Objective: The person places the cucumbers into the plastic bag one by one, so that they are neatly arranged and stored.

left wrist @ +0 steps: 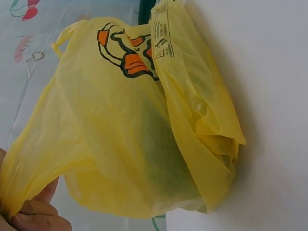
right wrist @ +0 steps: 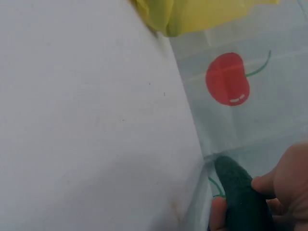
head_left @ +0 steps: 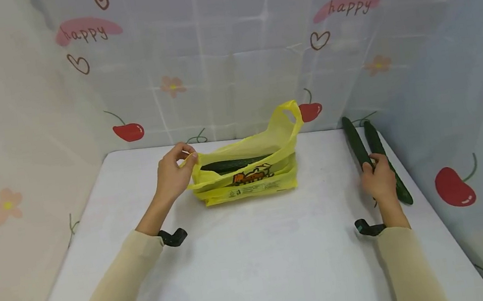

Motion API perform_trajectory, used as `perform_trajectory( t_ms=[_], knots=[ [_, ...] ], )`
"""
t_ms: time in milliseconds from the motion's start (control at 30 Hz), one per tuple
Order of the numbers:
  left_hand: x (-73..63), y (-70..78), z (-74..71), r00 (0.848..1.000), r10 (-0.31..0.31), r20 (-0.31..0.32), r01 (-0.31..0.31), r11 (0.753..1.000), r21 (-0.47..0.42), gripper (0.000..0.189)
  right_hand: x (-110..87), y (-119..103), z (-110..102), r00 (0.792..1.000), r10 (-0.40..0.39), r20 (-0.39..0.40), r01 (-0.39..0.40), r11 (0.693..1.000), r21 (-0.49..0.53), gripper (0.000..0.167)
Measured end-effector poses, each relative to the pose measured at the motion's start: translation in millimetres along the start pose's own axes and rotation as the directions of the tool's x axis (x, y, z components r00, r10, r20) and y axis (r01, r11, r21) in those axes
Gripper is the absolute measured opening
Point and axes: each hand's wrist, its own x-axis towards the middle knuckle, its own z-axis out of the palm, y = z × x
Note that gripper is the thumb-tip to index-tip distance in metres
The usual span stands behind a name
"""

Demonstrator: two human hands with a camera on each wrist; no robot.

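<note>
A yellow plastic bag (head_left: 289, 164) with a printed cartoon stands at the back middle of the white table, its mouth open. Through that mouth a dark green cucumber (head_left: 234, 165) shows, lying lengthwise inside. My left hand (head_left: 170, 174) pinches the bag's left handle and draws it outward; in the left wrist view the plastic (left wrist: 29, 168) is stretched taut from the fingers (left wrist: 41, 222). At the right, my right hand (head_left: 379, 180) grips a cucumber (head_left: 354, 139), thumb and fingers on its two sides in the right wrist view. A second cucumber (head_left: 404, 192) lies just right of it.
The white table (head_left: 256, 260) ends at the back against a hanging sheet (head_left: 232, 80) printed with cherries, hearts and flowers. Similar sheets close in the left and right sides. The bag's right handle (head_left: 293, 110) stands up.
</note>
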Motion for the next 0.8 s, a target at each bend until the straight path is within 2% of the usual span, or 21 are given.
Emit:
perform_trajectory(
  t_ms=[167, 333, 433, 500, 567, 633, 733, 800],
  knots=[
    [-0.5, 1.4, -0.6, 1.0, 0.002, -0.012, -0.002, 1.0, 0.003, 0.011, -4.5, -5, -14, 0.997, -0.068, -0.037, 0.072, 0.991, 0.111, 0.054],
    [-1.5, 0.4, -0.1, 1.0, -0.009, -0.008, 0.009, 1.0, 0.006, 0.012, -3.3, -11, -26, 0.987, -0.136, -0.085, 0.152, 0.96, 0.235, 0.052],
    [-1.3, -0.4, -0.8, 1.0, -0.009, -0.007, 0.009, 1.0, 0.01, 0.013, -1.9, -19, -32, 0.977, -0.179, -0.113, 0.202, 0.946, 0.252, 0.052],
    [-0.9, -0.7, -1.4, 1.0, -0.009, -0.008, 0.009, 1.0, 0.016, 0.013, -1.2, -27, -36, 0.964, -0.23, -0.134, 0.258, 0.933, 0.252, 0.05],
    [-0.6, -0.6, -2.1, 1.0, -0.013, -0.011, 0.013, 1.0, 0.017, 0.012, 1.0, -35, -39, 0.938, -0.309, -0.158, 0.341, 0.906, 0.251, 0.049],
    [-0.5, -0.2, -2.4, 1.0, -0.017, -0.011, 0.018, 1.0, 0.015, 0.012, 2.7, -44, -42, 0.894, -0.414, -0.174, 0.446, 0.86, 0.247, 0.048],
    [-1.3, 0.8, -2.2, 1.0, -0.024, -0.007, 0.024, 1.0, 0.01, 0.012, 4.8, -59, -46, 0.799, -0.577, -0.167, 0.601, 0.768, 0.221, 0.049],
    [-1.8, 1.9, -1.7, 1.0, -0.02, -0.002, 0.02, 1.0, 0.008, 0.013, 3.9, -71, -49, 0.742, -0.657, -0.134, 0.67, 0.719, 0.185, 0.05]
  ],
)
